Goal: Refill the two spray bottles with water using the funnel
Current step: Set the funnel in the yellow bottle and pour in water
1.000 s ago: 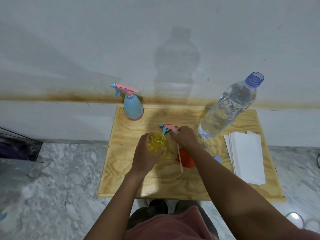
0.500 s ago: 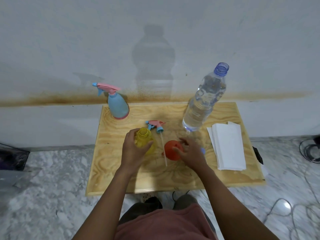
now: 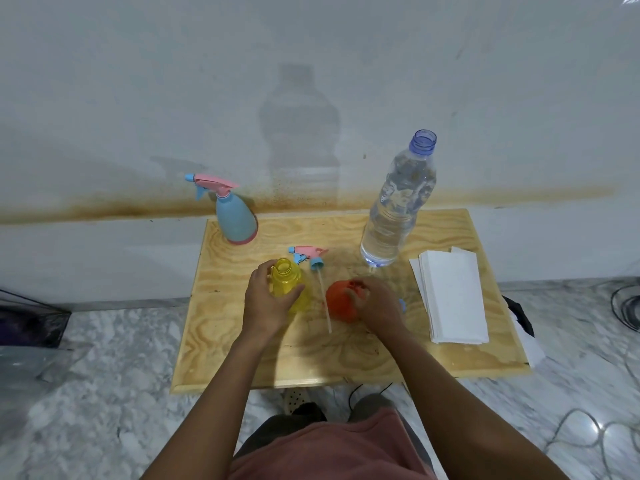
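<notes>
My left hand (image 3: 268, 301) grips the yellow spray bottle (image 3: 289, 284), which stands open-necked on the wooden table (image 3: 263, 358). Its pink and blue spray head (image 3: 308, 255) lies just behind it, the white tube pointing toward me. My right hand (image 3: 375, 304) curls its fingers round the orange funnel (image 3: 337, 301), which lies spout up on the table. A blue spray bottle (image 3: 235, 218) with its head on stands at the back left. An uncapped clear water bottle (image 3: 398, 209) stands at the back right.
A stack of white paper napkins (image 3: 452, 294) lies on the right side of the table. A small blue cap (image 3: 401, 304) peeks out beside my right hand. Cables (image 3: 627, 306) run over the marble floor to the right. The wall is close behind the table.
My right hand let go of the spray head, moved back to the funnel and closed on it. My left hand kept hold of the yellow bottle.
</notes>
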Available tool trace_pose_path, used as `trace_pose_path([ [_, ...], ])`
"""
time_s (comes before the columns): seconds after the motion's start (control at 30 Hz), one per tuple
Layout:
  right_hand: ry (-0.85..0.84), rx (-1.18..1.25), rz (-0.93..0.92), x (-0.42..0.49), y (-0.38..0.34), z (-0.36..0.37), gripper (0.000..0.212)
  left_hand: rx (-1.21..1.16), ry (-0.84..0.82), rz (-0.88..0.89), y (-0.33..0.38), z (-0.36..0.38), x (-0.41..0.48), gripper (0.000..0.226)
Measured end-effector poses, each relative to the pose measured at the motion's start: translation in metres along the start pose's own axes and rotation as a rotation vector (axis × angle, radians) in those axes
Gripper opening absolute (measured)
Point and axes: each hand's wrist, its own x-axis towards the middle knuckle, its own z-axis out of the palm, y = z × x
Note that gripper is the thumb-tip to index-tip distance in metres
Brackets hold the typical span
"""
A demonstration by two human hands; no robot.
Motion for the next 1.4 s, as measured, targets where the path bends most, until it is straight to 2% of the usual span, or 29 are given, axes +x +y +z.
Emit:
trace_pose_path([
  [0.13,0.111,0.023,-0.064,0.003,-0.005,-0.015,0.029,0.003,0.003,-0.003,0.002,0.0,-0.002,0.064],
  [0.27,0.165,-0.064,-0.14,0.01,-0.009,-0.027,0.027,0.021,-0.004,0.007,0.004,0.0,-0.003,0.063],
  [0.63,-0.023,-0.101,-0.091,0.003,-0.009,-0.022,0.027,0.039,-0.008,0.001,0.005,0.002,-0.003,0.065],
  [0.77,-0.043,-0.332,-0.152,0.0,-0.009,-0.02,0.028,0.044,-0.008,-0.014,0.004,0.003,-0.002,0.067],
  [0.9,0.065,-0.471,-0.176,-0.001,-0.012,-0.021,0.028,0.046,-0.006,-0.007,0.005,0.003,-0.003,0.066],
  [1.03,0.202,-0.356,-0.21,0.003,-0.019,-0.032,0.026,0.052,-0.01,-0.006,0.006,0.002,-0.003,0.067],
  [1.17,0.221,-0.107,-0.198,0.008,-0.04,-0.046,0.031,0.062,-0.044,-0.019,0.008,0.001,-0.004,0.074],
  [1.27,0.094,0.182,-0.125,0.012,-0.065,-0.06,0.036,0.09,-0.082,-0.003,0.015,-0.008,-0.008,0.087],
  [1.4,-0.108,0.303,-0.139,0.014,-0.097,-0.075,0.039,-0.028,-0.129,0.109,0.042,-0.034,-0.016,0.089],
])
